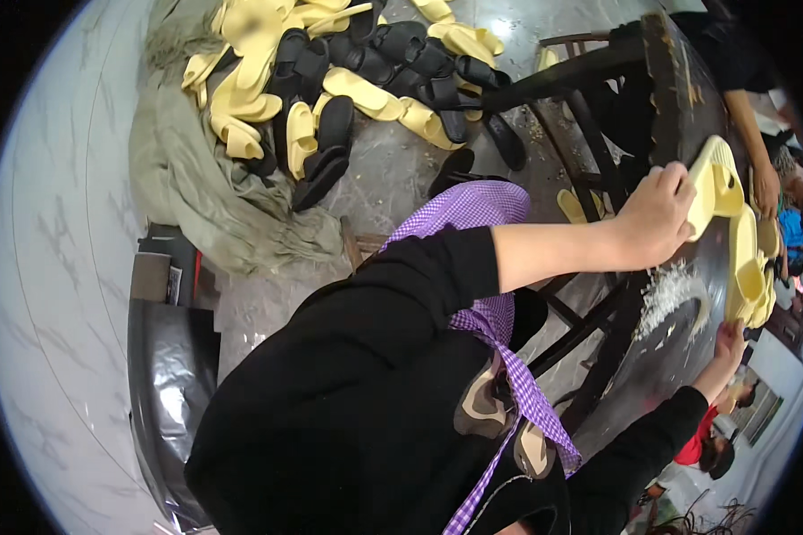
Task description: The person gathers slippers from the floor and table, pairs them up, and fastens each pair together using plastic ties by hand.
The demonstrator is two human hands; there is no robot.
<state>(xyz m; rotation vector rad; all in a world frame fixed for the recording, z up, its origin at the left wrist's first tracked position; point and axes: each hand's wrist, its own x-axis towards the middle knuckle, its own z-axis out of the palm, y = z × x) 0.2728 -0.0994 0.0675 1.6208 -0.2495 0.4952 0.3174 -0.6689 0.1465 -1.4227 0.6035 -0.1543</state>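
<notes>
My left hand (656, 218), its fingers curled, grips the edge of a pale yellow slide slipper (707, 201) at the right, over the dark table. Below it, my right hand (730, 343) has its fingertips closed on the end of another yellow slipper (742, 267). More yellow slippers (765, 241) lie just behind that one and are partly hidden. White trimmed scraps (671, 299) sit in a small heap on the table (629, 374), between my two arms.
Yellow and black slippers (357, 94) lie in a large pile on the floor at upper left, beside an olive-green cloth (187, 169). A dark wooden frame (589, 134) stands by the table. Another person's arm (751, 134) reaches in at upper right. A black covered object (174, 374) stands at left.
</notes>
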